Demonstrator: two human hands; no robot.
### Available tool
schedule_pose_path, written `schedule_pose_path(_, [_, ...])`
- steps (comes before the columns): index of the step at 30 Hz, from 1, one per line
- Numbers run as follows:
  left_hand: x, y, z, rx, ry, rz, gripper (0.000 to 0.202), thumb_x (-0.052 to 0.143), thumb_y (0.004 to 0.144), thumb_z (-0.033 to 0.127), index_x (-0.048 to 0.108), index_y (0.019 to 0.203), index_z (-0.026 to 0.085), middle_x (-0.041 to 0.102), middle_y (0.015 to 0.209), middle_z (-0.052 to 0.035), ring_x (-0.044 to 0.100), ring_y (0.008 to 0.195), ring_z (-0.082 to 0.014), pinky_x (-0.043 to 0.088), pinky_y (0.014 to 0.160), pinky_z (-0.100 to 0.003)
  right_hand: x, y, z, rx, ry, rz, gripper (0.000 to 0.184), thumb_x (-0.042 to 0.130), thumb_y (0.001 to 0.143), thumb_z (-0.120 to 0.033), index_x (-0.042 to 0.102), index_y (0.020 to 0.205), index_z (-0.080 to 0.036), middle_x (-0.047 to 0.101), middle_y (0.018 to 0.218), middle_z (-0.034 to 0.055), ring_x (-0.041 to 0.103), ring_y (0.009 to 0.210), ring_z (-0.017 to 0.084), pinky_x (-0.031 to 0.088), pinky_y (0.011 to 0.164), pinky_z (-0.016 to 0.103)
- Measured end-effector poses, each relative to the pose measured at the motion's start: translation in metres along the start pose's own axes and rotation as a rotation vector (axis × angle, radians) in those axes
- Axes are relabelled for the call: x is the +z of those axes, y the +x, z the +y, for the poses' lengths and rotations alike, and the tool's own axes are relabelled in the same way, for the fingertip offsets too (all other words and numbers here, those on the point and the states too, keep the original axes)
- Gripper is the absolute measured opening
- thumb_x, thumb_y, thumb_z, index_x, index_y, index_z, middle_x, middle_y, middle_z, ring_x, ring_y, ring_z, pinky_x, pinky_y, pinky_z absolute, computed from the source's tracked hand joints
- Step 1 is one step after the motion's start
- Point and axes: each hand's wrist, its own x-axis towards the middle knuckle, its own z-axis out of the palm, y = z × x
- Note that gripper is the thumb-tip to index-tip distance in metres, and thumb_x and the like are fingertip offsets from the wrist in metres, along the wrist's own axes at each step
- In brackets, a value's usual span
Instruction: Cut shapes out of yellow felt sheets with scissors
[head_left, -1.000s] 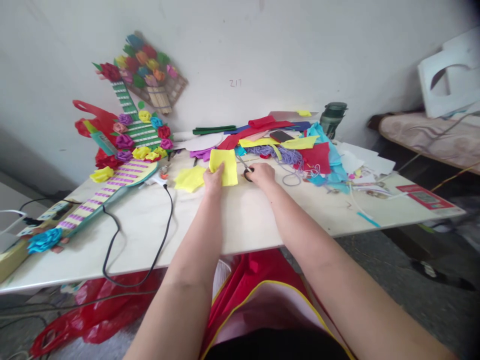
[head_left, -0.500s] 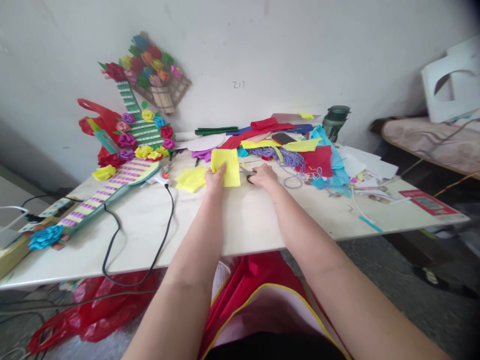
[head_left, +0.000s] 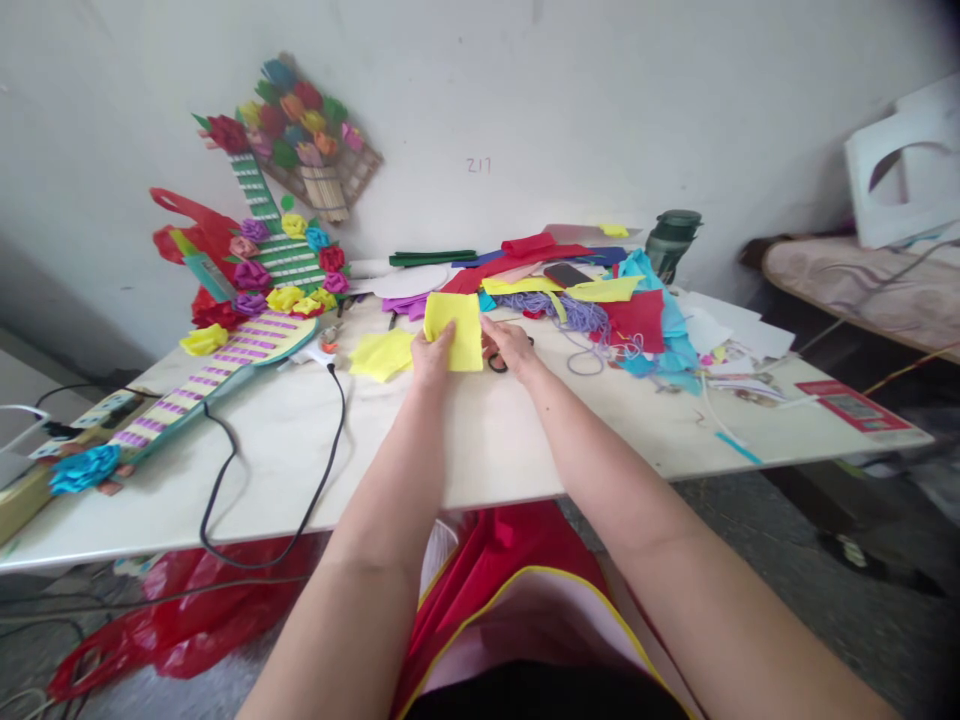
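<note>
My left hand [head_left: 433,358] pinches a yellow crepe paper rectangle [head_left: 466,335] by its lower left, thumb on top, holding it upright over the table. At the paper's right edge is my right hand [head_left: 511,347], its fingers stretched out toward that edge; whether they touch it I cannot tell. Under and beside the right hand lie scissors [head_left: 498,363] with dark handles, partly hidden by the hand. More yellow crepe paper [head_left: 381,355] lies flat just left of my left hand.
Coloured paper strips, a lilac yarn bundle [head_left: 581,312] and a phone [head_left: 566,275] lie behind. A green bottle [head_left: 672,245] stands back right. At left are a flower-decorated striped board [head_left: 225,370], a glue gun [head_left: 319,352] and its black cable [head_left: 337,440] hanging past the table edge.
My right hand has let go of the scissors, which now lie on the table, and has moved left to the yellow paper's edge. The left hand keeps its hold.
</note>
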Motion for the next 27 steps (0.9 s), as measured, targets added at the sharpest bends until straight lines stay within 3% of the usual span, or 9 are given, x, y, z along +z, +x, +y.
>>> schedule_pose_path(3, [0.001,-0.001,-0.002,0.004,0.014,-0.027,0.045,0.082,0.052,0.038,0.066,0.084,0.012,0.071,0.084,-0.0114,0.069,0.083,-0.0269,0.055,0.075,-0.036,0.012,-0.002,0.003,0.071,0.154,-0.11,0.053,0.056,0.072,-0.069,0.059,0.07,-0.016,0.059,0.056,0.0015,0.052,0.044,0.011,0.037,0.037,0.021])
schedule_pose_path(7, [0.001,-0.001,-0.004,0.009,0.013,-0.043,0.046,0.081,0.052,0.039,0.065,0.086,0.012,0.071,0.082,-0.0103,0.068,0.08,-0.0259,0.056,0.072,-0.035,0.018,-0.003,0.006,0.087,0.154,-0.062,0.045,0.067,0.07,-0.059,0.057,0.064,-0.016,0.054,0.046,-0.0029,0.045,0.036,0.008,0.033,0.032,0.019])
schedule_pose_path(16, [-0.001,0.005,-0.009,0.046,-0.006,-0.038,0.048,0.08,0.053,0.043,0.065,0.087,0.012,0.07,0.087,-0.011,0.068,0.08,-0.025,0.054,0.07,-0.034,0.017,-0.006,0.0,0.112,0.155,-0.077,0.03,0.07,0.075,-0.041,0.064,0.077,-0.012,0.063,0.052,-0.0004,0.057,0.037,0.011,0.026,0.029,0.017])
schedule_pose_path(27, [-0.003,0.008,-0.01,0.042,0.014,0.006,0.044,0.082,0.053,0.038,0.068,0.084,0.011,0.071,0.088,-0.0117,0.068,0.082,-0.0259,0.055,0.071,-0.034,0.016,-0.001,0.005,0.092,0.146,-0.055,0.017,0.074,0.072,-0.025,0.063,0.067,-0.013,0.059,0.046,-0.0036,0.057,0.037,0.012,0.03,0.031,0.017])
